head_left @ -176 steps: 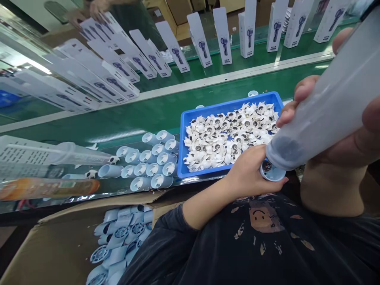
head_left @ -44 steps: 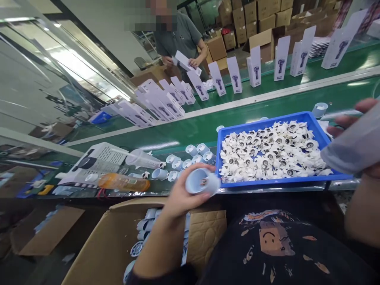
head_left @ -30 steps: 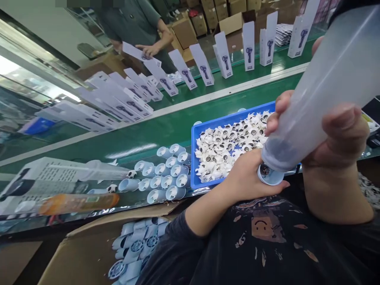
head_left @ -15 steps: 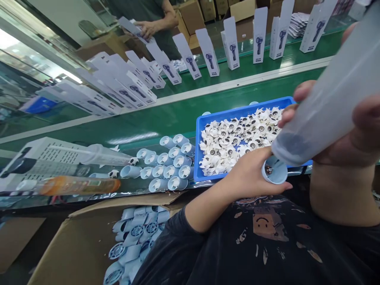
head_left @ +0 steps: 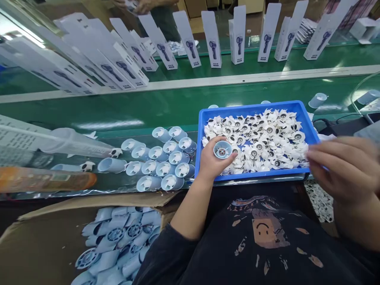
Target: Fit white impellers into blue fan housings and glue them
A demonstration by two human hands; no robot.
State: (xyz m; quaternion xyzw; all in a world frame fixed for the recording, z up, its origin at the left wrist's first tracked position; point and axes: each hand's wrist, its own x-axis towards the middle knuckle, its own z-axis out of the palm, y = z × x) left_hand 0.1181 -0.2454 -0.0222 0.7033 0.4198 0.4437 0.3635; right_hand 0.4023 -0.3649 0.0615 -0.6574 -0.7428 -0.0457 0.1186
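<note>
My left hand [head_left: 214,164] is closed round a pale blue round fan housing [head_left: 222,149], its open end facing up, held over the near left corner of a blue tray [head_left: 308,128]. The tray is full of several small white fan impellers [head_left: 261,138]. My right hand [head_left: 341,168] hovers at the tray's right end with fingers bent and apart; nothing shows in it, though it is blurred.
Several pale blue housings [head_left: 162,158] lie in rows left of the tray. A cardboard box [head_left: 41,237] below holds more housings. A clear bottle [head_left: 71,143] and an orange bottle [head_left: 44,180] lie at left. White product boxes [head_left: 212,37] stand along the green conveyor [head_left: 166,107]. Another person's hands [head_left: 139,4] work at the far side.
My right hand no longer holds the large translucent bottle against the housing; the bottle is out of sight. My left hand carried the housing left, over the tray's corner.
</note>
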